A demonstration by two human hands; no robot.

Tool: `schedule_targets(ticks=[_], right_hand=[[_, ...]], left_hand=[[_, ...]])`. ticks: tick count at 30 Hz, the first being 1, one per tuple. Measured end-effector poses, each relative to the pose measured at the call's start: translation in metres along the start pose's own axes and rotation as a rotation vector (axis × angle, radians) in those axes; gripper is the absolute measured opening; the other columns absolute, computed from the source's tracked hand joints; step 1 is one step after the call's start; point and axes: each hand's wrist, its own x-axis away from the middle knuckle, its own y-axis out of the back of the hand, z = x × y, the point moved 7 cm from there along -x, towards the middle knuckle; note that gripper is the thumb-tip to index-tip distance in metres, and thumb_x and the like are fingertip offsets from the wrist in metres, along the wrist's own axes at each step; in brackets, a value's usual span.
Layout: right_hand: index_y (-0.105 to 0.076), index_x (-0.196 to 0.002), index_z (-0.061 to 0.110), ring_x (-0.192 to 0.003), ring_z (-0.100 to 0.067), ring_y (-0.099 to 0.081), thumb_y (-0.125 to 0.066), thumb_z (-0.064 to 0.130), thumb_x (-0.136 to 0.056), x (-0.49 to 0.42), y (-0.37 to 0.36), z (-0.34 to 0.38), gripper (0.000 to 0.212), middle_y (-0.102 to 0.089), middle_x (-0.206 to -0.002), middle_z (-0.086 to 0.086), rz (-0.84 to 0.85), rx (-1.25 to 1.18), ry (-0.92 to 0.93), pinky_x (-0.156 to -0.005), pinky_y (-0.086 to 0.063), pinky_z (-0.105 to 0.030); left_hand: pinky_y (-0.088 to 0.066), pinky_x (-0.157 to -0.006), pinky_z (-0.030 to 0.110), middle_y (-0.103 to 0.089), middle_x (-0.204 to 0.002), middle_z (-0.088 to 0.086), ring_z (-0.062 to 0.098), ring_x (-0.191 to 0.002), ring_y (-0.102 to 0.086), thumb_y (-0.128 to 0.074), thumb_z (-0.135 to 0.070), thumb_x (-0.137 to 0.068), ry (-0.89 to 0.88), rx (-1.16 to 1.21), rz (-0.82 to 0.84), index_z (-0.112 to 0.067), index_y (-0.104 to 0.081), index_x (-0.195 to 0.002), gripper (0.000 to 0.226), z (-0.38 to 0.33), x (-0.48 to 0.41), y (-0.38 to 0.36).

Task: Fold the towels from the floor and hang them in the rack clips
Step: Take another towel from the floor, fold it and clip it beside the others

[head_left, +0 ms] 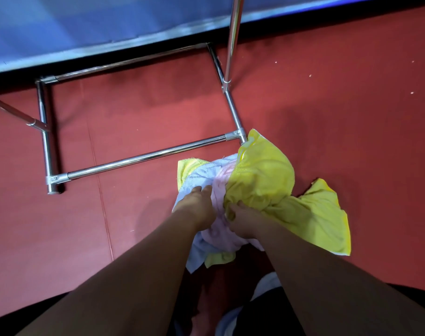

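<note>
A heap of towels lies on the red floor beside the rack's front right foot. A big yellow towel (274, 190) covers the right side, a pink towel (220, 229) sits in the middle, and a pale blue towel (196, 175) is on the left. My left hand (198, 204) rests on the blue and pink cloth with its fingers laid forward. My right hand (243, 220) grips the near edge of the yellow towel, fingers curled into the fabric. The chrome rack base (143, 156) stands just left of the heap. No rack clips are in view.
The rack's upright pole (233, 37) rises at the top middle, above its right side rail. A blue wall panel (85, 27) runs along the back behind the rack. Red floor spreads to the right and left of the heap. My legs are at the bottom.
</note>
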Motion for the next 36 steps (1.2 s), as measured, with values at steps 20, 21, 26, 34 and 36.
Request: schedule_targets(ticks=[20,21,26,34,36], right_hand=[[-0.072,-0.076,0.018,-0.060,-0.014,-0.064,-0.071,0.001,-0.088,0.007,0.037,-0.021,0.021,-0.068,-0.069,-0.005,-0.322,-0.969,-0.183,-0.058,-0.049,-0.022],[-0.071,-0.076,0.014,-0.060,-0.020,-0.063,-0.072,-0.004,-0.087,0.008,0.034,-0.019,0.021,-0.066,-0.069,-0.010,-0.248,-1.166,-0.181,-0.060,-0.051,-0.026],[-0.066,-0.071,0.013,-0.062,-0.023,-0.066,-0.060,-0.012,-0.092,0.028,0.022,0.020,0.034,-0.064,-0.072,-0.014,0.293,-1.510,0.007,-0.058,-0.056,-0.029],[-0.077,-0.083,0.008,-0.085,-0.024,-0.073,-0.059,0.008,-0.093,0.044,0.021,0.037,0.021,-0.076,-0.090,-0.012,0.401,-1.339,-0.087,-0.096,-0.055,-0.039],[-0.072,-0.081,0.007,-0.078,-0.023,-0.070,-0.057,0.009,-0.095,0.041,0.030,0.027,0.021,-0.073,-0.081,-0.010,0.239,-1.320,-0.151,-0.084,-0.056,-0.038]], left_hand=[[-0.043,-0.112,0.036,-0.049,-0.159,0.013,0.031,-0.143,-0.050,-0.046,-0.022,-0.109,0.092,0.134,0.031,-0.011,-0.041,-0.158,0.050,-0.008,0.006,0.014],[-0.043,-0.108,0.035,-0.052,-0.156,0.014,0.031,-0.140,-0.052,-0.043,-0.020,-0.110,0.123,0.217,0.019,-0.008,-0.046,-0.154,0.045,-0.009,0.006,0.016],[-0.059,-0.097,0.045,-0.077,-0.120,0.013,0.034,-0.110,-0.072,-0.057,-0.051,-0.104,0.261,0.952,0.114,-0.011,-0.074,-0.117,0.046,-0.009,0.002,0.000],[-0.056,-0.060,0.033,-0.072,-0.077,0.006,0.022,-0.069,-0.065,-0.060,0.000,-0.090,0.138,0.982,-0.089,-0.009,-0.073,-0.082,0.018,-0.006,0.008,0.031],[-0.045,-0.048,0.019,-0.066,-0.061,-0.004,0.017,-0.057,-0.060,-0.058,-0.002,-0.091,0.095,0.988,-0.107,-0.014,-0.066,-0.071,0.024,-0.011,0.015,0.042]])
